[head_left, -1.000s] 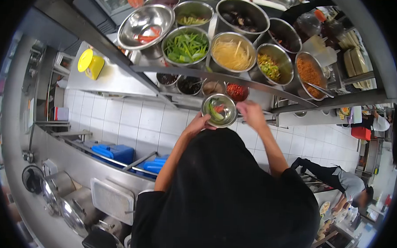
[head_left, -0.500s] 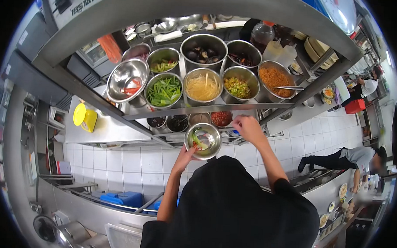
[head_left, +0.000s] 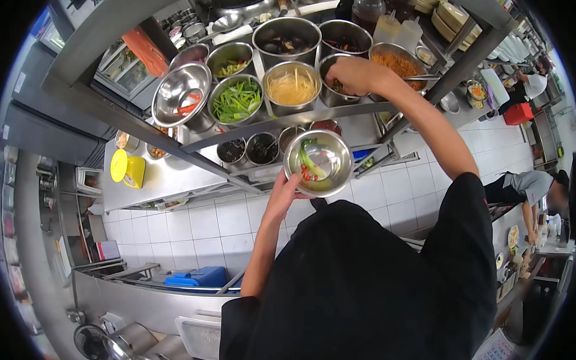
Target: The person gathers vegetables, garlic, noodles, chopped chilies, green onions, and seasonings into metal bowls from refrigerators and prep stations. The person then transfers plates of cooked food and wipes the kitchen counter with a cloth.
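My left hand [head_left: 282, 196] is closed on the rim of a small steel bowl [head_left: 341, 158], held tilted below the rack. Inside it lie a long green vegetable piece [head_left: 310, 158] and chopped red bits [head_left: 311, 175]. My right hand [head_left: 354, 75] reaches over the rack bar, fingers curled down into a steel pot [head_left: 326, 92]; a little of its chopped green filling shows, while the rim and the hand hide the fingertips. Left of that pot stands one of pale shredded strips [head_left: 292, 89], then one of cut green stalks [head_left: 237, 102]. An orange crumbly filling [head_left: 393, 62] is to the right.
A steel frame bar [head_left: 290, 122] crosses in front of the pots. Below it sit pots of dark sauce [head_left: 262, 148]. A steel bowl [head_left: 180, 95] leans at the rack's left. A yellow scale [head_left: 128, 168] stands on the left counter. A co-worker [head_left: 529, 188] is at the right.
My right hand has moved up from beside the lower shelf into the pot of chopped greens. The bowl in my left hand has come up and right in view as the camera shifted.
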